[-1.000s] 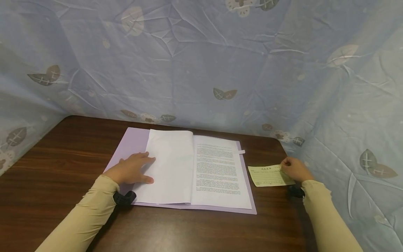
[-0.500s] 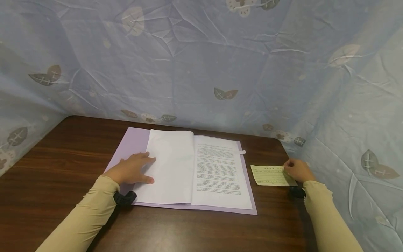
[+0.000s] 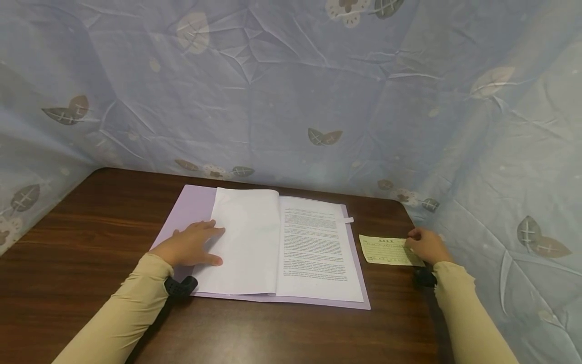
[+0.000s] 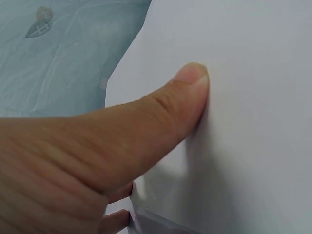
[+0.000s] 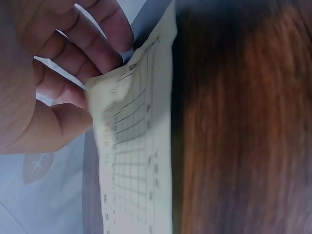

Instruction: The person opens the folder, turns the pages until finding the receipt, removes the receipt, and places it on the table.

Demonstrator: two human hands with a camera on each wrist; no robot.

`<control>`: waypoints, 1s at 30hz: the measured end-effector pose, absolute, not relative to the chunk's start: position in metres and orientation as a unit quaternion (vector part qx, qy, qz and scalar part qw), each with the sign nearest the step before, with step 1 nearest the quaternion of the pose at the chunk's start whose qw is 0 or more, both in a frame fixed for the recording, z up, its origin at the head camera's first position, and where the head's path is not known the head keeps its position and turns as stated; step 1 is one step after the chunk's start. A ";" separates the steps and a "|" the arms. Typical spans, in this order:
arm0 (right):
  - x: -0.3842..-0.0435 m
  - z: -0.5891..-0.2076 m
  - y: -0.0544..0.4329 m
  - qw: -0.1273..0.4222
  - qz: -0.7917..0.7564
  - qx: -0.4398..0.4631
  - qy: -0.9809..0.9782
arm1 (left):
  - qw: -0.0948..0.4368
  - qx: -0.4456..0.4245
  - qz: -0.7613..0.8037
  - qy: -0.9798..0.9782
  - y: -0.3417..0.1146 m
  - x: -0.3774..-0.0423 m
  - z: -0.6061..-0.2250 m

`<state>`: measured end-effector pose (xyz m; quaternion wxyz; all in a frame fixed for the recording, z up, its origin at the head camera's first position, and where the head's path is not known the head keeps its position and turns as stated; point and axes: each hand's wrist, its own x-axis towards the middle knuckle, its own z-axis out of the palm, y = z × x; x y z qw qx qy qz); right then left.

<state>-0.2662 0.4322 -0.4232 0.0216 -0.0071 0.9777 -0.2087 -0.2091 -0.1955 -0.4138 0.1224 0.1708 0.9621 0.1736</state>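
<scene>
A pale purple folder (image 3: 184, 202) lies spread on the table, holding white sheets. Its left-hand page (image 3: 245, 237) is blank, while the right-hand page (image 3: 313, 253) bears dense printed text. My left hand (image 3: 188, 245) rests with spread fingers across the left page's outer edge and the folder cover. In the left wrist view its thumb (image 4: 165, 105) lies over the white paper. My right hand (image 3: 427, 245) pinches the right end of a small pale yellow slip (image 3: 386, 251), printed with ruled lines, between thumb and fingers. The slip (image 5: 134, 146) is tilted in the right wrist view.
The dark wooden table (image 3: 273, 333) reaches back to a light blue curtain (image 3: 282, 91) with leaf prints, which also hangs along the right side. A small white tab (image 3: 348, 220) sticks out from the folder's right edge.
My right hand and the yellow slip shift slightly right, then back left, with the slip's near edge a little farther back now. My left hand and the folder stay in place.
</scene>
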 end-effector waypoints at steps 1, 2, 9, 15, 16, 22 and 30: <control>-0.267 -0.423 0.432 0.020 -0.212 -0.008 0.977 | 0.123 0.170 0.175 0.962 -0.195 -0.210 -0.414; -0.267 -0.423 0.431 0.019 -0.218 -0.008 0.976 | 0.123 0.170 0.175 0.962 -0.195 -0.210 -0.414; -0.263 -0.405 0.400 -0.030 -0.279 -0.022 0.960 | 0.126 0.166 0.178 0.962 -0.194 -0.212 -0.416; -0.258 -0.398 0.351 -0.105 -0.299 -0.063 0.947 | 0.117 0.169 0.166 0.964 -0.195 -0.214 -0.415; -0.258 -0.399 0.344 -0.114 -0.305 -0.067 0.943 | 0.115 0.170 0.163 0.965 -0.195 -0.214 -0.416; -0.258 -0.401 0.311 -0.141 -0.343 -0.081 0.925 | 0.102 0.179 0.165 0.965 -0.194 -0.216 -0.415; -0.256 -0.408 0.290 -0.142 -0.368 -0.073 0.916 | 0.061 0.181 0.175 0.966 -0.190 -0.219 -0.412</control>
